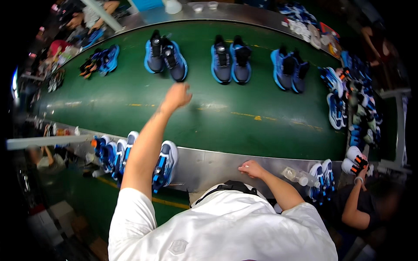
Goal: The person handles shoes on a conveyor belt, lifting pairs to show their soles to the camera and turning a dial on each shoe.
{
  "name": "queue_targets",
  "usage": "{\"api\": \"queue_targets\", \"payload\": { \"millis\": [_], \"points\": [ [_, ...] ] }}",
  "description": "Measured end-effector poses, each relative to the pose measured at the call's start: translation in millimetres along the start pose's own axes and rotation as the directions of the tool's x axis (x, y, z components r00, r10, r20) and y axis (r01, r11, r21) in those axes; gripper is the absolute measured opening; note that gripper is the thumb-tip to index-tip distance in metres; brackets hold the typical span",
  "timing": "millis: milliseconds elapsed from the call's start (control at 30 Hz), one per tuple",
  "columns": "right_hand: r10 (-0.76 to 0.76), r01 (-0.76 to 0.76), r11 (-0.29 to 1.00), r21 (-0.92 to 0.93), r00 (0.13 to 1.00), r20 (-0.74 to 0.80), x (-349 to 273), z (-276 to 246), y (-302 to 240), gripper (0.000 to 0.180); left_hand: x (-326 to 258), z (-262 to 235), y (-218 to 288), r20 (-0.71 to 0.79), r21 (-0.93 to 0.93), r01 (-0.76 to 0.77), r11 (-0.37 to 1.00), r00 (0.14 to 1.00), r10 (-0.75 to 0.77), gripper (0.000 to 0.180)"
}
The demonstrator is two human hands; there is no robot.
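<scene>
My left hand (177, 95) is over the green belt, just below the toe of a dark blue-grey sneaker (175, 61) with a bright blue sole. Its fingers are loosely bent and a little apart, and I see nothing in them. Beside that shoe stands its mate (154, 54). Low at the near metal ledge (204, 167) is my right hand (252, 168), its fingers curled in. A small whitish spot shows at its fingertips, too small to name. Another pair of sneakers (221, 61) stands on the belt further right.
More shoes ride the belt (209, 122): a pair (283, 69) at right, a cluster (106, 58) at left. White-and-blue sneakers (166, 163) line the near ledge at left. Plastic bottles (300, 177) lie right of my right hand. A co-worker's hand (361, 172) holds shoes at far right.
</scene>
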State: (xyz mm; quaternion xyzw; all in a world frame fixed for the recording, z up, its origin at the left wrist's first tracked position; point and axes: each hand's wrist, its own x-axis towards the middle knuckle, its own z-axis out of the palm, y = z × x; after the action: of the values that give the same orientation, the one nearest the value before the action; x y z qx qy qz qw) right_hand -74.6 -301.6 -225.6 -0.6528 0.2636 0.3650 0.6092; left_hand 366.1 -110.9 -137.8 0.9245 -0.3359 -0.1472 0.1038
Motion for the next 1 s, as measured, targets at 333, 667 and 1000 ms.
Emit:
{"api": "queue_targets", "payload": {
  "millis": [333,667,1000],
  "points": [
    [-0.061,0.052,0.994,-0.091,0.994,-0.091,1,5,10,0.034,-239,164,50,0.798,-0.557,0.749,0.359,0.603,-0.019,0.045],
    [-0.111,0.073,0.973,-0.218,0.98,-0.167,14,6,17,0.035,-280,171,62,0.7,-0.471,0.821,0.324,0.571,-0.43,0.074],
    [-0.005,-0.015,0.989,-0.148,0.991,-0.134,2,7,2,0.035,-284,169,64,0.685,-0.458,0.806,0.376,0.589,-0.429,0.077]
  ]
}}
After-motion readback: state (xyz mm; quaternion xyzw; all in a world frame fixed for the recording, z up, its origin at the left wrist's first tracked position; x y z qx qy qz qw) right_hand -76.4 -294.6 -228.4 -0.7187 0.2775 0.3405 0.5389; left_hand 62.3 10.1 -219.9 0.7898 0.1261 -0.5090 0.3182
